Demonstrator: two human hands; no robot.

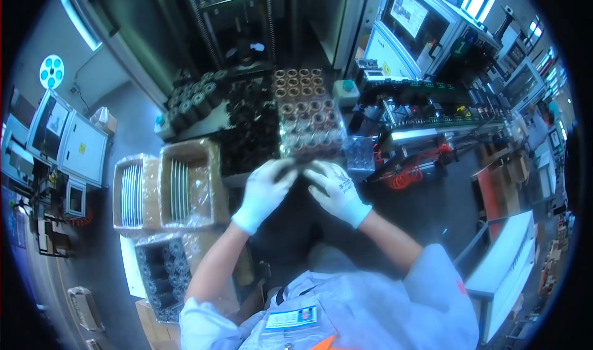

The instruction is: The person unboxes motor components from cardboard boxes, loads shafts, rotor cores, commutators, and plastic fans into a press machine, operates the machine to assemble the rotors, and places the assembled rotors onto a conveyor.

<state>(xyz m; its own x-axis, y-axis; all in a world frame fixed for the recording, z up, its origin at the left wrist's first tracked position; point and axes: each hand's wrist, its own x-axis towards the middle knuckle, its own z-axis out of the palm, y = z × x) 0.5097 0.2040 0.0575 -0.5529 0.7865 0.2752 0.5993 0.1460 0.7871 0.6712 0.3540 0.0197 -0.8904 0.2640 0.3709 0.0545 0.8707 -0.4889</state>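
Observation:
Both of my hands wear white gloves and meet in front of the bench's near edge. My left hand (264, 192) has its fingers bent towards the right one, and my right hand (336, 192) mirrors it. Between the fingertips sits a small dark piece (302, 161), too blurred to name. Just beyond the hands lies a clear plastic tray (285, 141) of metal rings with a coppery tint, with more coppery rings (299, 83) behind it. Left of these, many small black parts (247, 118) cover the bench, and grey metal cylinders (193, 106) stand in rows farther left.
Two plastic-lined cartons (216, 192) with upright thin white pieces stand at left, above a box (167, 276) of metal parts. A press-like machine (238, 22) rises behind the bench. Right are a small clear tray (359, 153), a conveyor (432, 118) and an orange coiled hose (404, 178).

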